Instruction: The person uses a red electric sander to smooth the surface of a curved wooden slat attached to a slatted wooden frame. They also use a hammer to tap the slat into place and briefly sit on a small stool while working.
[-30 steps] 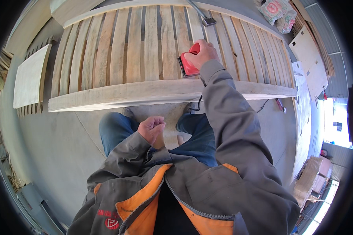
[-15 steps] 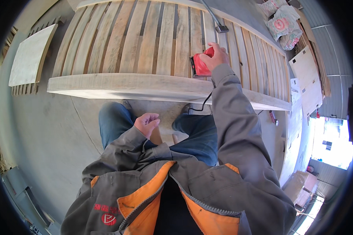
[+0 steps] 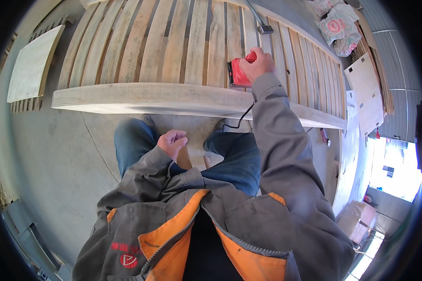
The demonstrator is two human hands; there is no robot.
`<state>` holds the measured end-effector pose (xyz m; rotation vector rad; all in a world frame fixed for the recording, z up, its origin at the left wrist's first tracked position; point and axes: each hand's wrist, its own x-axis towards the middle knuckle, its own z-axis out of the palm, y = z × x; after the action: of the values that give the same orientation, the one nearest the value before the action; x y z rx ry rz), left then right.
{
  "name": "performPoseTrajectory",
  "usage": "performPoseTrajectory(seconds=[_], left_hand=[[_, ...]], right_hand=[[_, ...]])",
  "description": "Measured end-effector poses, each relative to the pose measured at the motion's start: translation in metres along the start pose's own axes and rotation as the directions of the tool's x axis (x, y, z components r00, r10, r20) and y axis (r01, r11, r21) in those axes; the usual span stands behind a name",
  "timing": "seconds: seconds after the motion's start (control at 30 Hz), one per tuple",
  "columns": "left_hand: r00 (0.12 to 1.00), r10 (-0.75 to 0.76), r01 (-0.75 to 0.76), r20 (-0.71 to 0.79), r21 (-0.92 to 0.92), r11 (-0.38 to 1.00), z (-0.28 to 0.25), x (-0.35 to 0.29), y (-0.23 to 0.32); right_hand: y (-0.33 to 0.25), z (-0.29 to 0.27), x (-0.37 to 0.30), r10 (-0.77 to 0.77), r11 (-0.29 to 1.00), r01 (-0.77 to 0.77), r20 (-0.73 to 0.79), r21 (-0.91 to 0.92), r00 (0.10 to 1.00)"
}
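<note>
My right hand [image 3: 259, 64] is wrapped over a red power sander [image 3: 240, 72]. The sander lies on the pale slats of a wooden slatted frame [image 3: 154, 97], close to the thick rail on my side. From below my right sleeve a black cord [image 3: 242, 118] hangs down past the rail. Held low in front of my lap, my left hand [image 3: 172, 142] has its fingers loosely curled and touches neither frame nor sander. Nothing shows in it, though its palm is partly hidden.
A metal rod with a dark square foot [image 3: 265, 29] reaches the slats beyond the sander. At far left a pale board [image 3: 35, 64] rests on slatted wood. White sacks [image 3: 335, 27] lie at far right, above leaning boards [image 3: 364, 89]. A small red tool [image 3: 324, 136] is on the floor.
The whole view has shifted slightly, the frame now sitting a little higher in it. My right hand stays on the sander, at about the same place on the slats.
</note>
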<state>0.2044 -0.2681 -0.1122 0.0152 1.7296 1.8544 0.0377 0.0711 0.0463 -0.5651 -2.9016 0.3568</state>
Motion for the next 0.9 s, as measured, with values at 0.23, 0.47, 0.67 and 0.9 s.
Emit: performPoseTrajectory(seconds=[0.23,0.47,0.67,0.9], left_hand=[[1.000,-0.004,0.004,-0.004,0.034,0.999,0.001,0.002,0.004],[1.000,-0.026,0.026,0.011,0.014,1.000,-0.001,0.006,0.003],[0.996,-0.086,0.086,0.020,0.020,0.996,-0.004,0.007,0.001],[0.998,-0.065,0.063,0.011,0.090,0.994,0.000,0.010,0.002]], right_hand=[[-0.005,-0.004,0.001,0.037,0.999,-0.036,0.038,-0.028,0.999],[-0.001,-0.001,-0.001,0.088,0.995,-0.085,-0.035,0.057,0.996],[-0.001,0.000,-0.006,0.138,0.984,-0.135,-0.011,0.117,0.990],[0.027,0.005,-0.018,0.000,0.973,0.003,-0.015,0.230,1.000]])
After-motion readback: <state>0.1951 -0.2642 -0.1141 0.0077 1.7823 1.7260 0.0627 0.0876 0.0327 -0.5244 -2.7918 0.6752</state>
